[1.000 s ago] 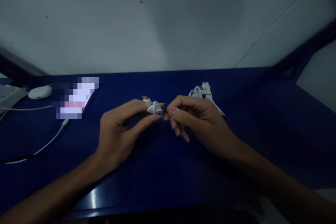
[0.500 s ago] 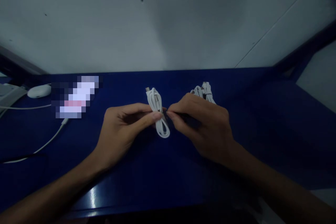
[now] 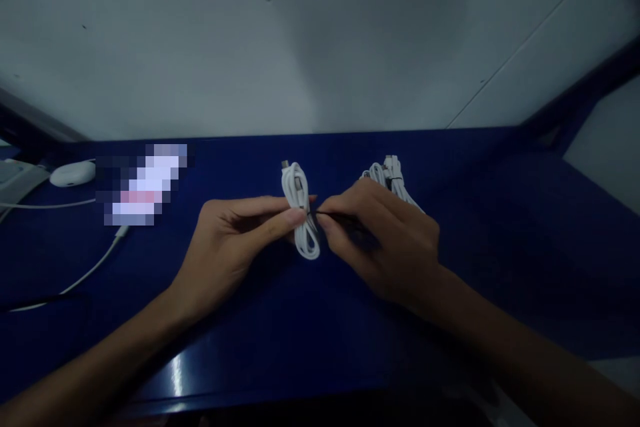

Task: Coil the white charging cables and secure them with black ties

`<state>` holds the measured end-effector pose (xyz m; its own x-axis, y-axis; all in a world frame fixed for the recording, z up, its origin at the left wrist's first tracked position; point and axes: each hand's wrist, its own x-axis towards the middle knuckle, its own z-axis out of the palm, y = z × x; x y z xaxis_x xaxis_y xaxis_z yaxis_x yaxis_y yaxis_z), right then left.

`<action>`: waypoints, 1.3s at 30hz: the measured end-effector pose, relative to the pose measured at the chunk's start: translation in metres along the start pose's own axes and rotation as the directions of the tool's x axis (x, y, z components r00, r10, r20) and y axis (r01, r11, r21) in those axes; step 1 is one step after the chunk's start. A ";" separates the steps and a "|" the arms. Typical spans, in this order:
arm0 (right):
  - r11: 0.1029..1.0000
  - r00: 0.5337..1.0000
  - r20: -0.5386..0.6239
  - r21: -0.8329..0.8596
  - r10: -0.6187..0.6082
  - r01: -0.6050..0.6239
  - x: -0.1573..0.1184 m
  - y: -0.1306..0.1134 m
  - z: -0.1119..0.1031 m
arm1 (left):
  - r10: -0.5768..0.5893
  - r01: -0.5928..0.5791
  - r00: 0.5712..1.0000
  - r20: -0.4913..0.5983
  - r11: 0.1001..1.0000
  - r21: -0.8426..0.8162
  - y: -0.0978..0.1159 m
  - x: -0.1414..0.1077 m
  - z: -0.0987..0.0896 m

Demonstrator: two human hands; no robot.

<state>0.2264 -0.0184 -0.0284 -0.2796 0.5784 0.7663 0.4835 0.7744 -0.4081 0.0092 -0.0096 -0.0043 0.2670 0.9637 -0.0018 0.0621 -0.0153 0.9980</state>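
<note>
Between the thumb and fingers of my left hand [image 3: 235, 230] is a coiled white USB cable [image 3: 307, 240], held upright above the blue table with its metal plug at the top. A thin black twist tie [image 3: 319, 212] runs from the middle of the coil to my right hand [image 3: 387, 233]. The thumb and forefinger of that hand pinch the tie just to the right of the coil. Behind my right hand lie several bundled white cables [image 3: 395, 177], partly hidden by it.
A blurred-out lit phone [image 3: 150, 183] lies at the left with a white charging cord [image 3: 95, 273] plugged in. Beside it are a white rounded case [image 3: 73, 173] and a white power strip [image 3: 25, 180]. A grey wall [image 3: 210, 47] rises behind the blue table [image 3: 240, 360].
The coil has turned a little more upright in my left hand. My right fingers remain beside it, and more of the black tie now shows between them and the coil.
</note>
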 end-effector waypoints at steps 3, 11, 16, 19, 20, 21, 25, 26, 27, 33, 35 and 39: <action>0.953 0.970 0.101 0.190 0.221 -0.237 0.004 -0.006 -0.004 | 0.104 -0.099 0.993 -0.048 0.990 0.098 0.000 0.000 0.000; 0.620 0.799 0.362 0.504 0.480 -0.602 0.008 -0.007 -0.009 | 0.114 -0.113 0.988 -0.101 0.993 0.014 -0.006 0.001 0.000; 0.697 0.841 0.321 0.470 0.436 -0.541 0.009 -0.005 -0.008 | 0.068 -0.069 0.996 -0.063 0.997 -0.014 -0.005 0.000 0.000; 0.814 0.890 0.260 0.367 0.374 -0.449 0.009 -0.004 -0.008 | 0.034 -0.033 0.999 0.012 0.998 -0.050 -0.004 0.001 -0.001; 0.846 0.904 0.244 0.332 0.350 -0.417 0.009 -0.004 -0.008 | 0.021 -0.019 0.999 0.032 0.998 -0.061 -0.004 0.001 -0.002; 0.873 0.918 0.226 0.301 0.325 -0.383 0.008 -0.003 -0.008 | 0.011 -0.008 0.999 0.045 0.998 -0.070 -0.005 0.001 -0.002; 0.942 0.964 0.135 0.217 0.230 -0.255 0.007 -0.001 -0.007 | -0.019 0.031 0.995 0.100 0.992 -0.120 -0.007 0.002 -0.003; 0.953 0.971 0.113 0.199 0.210 -0.229 0.006 0.000 -0.007 | -0.028 0.042 0.994 0.106 0.990 -0.132 -0.008 0.003 -0.003; 0.961 0.977 0.093 0.181 0.193 -0.207 0.006 0.000 -0.006 | -0.036 0.052 0.993 0.112 0.988 -0.143 -0.009 0.003 -0.003; 0.970 0.979 0.049 0.129 0.200 -0.205 0.005 0.001 -0.004 | -0.066 0.092 0.989 0.131 0.976 -0.199 -0.014 0.004 -0.004; 0.962 0.972 0.050 0.144 0.228 -0.232 0.005 0.000 -0.004 | -0.065 0.091 0.989 0.135 0.975 -0.201 -0.015 0.005 -0.003; 0.924 0.944 0.066 0.197 0.322 -0.329 0.005 -0.001 -0.005 | -0.080 0.113 0.984 0.160 0.970 -0.215 -0.015 0.005 -0.002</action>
<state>0.2284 -0.0172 -0.0215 -0.1629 0.8126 0.5596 0.3753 0.5756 -0.7266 0.0078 -0.0037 -0.0194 0.4113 0.9069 -0.0913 -0.1166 0.1517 0.9815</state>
